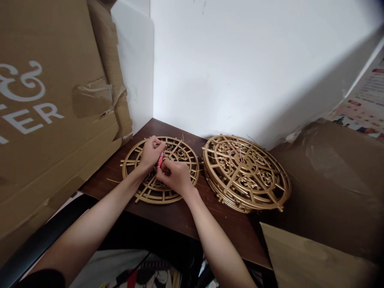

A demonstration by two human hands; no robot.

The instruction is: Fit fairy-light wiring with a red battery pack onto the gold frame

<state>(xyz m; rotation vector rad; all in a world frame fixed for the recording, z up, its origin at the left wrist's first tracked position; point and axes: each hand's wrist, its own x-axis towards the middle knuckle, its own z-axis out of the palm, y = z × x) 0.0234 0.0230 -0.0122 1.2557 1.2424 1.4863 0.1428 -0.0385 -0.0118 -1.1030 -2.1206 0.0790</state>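
A gold openwork disc (189,176) with scroll patterns lies flat on the dark brown table. My left hand (152,152) is over its middle left, its fingers pinched at the upper end of a small red cylinder with pale ends (160,159). Close to the lower end of that cylinder, my right hand (175,176) is curled with thumb and fingers pressed together, and they appear to hold it too. What exactly the cylinder is cannot be made out. The fingers hide the disc's centre.
To the right stands a stack of similar gold discs (246,176), thin wires sticking out of the top one. A large cardboard box (60,120) borders the table (183,218) on the left, and brown cardboard (330,188) is at the right. A white wall (216,72) rises behind.
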